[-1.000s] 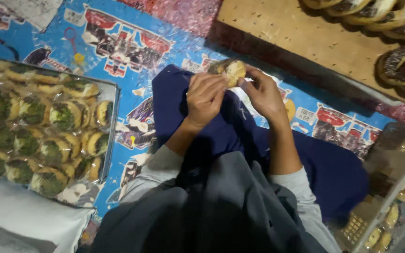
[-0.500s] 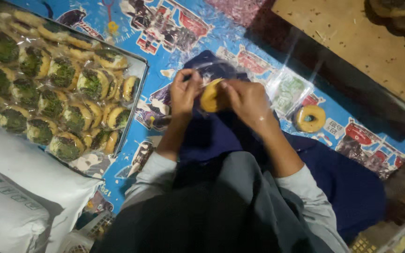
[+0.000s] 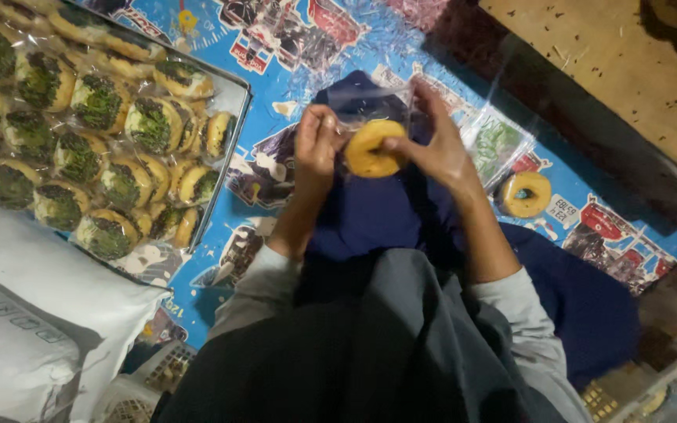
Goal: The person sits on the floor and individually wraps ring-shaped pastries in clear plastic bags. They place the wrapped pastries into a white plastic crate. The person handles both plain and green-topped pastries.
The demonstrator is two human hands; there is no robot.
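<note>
My left hand (image 3: 316,149) and my right hand (image 3: 435,145) hold a plain yellow donut (image 3: 373,147) between them, over dark blue cloth (image 3: 370,211) on my lap. A thin clear plastic bag (image 3: 370,100) is wrapped around the donut and sticks up above it. Both hands pinch the bag at the donut's sides.
A metal tray (image 3: 233,98) at the left holds several bagged donuts with green topping (image 3: 99,102). Another bagged yellow donut (image 3: 525,193) lies on the blue printed mat (image 3: 276,47) to the right. A white sack (image 3: 33,329) lies at lower left. A wooden board (image 3: 613,70) is at upper right.
The view has swung left, bringing more of the tray and the white sack into sight. The donut has been turned so its ring faces me.
</note>
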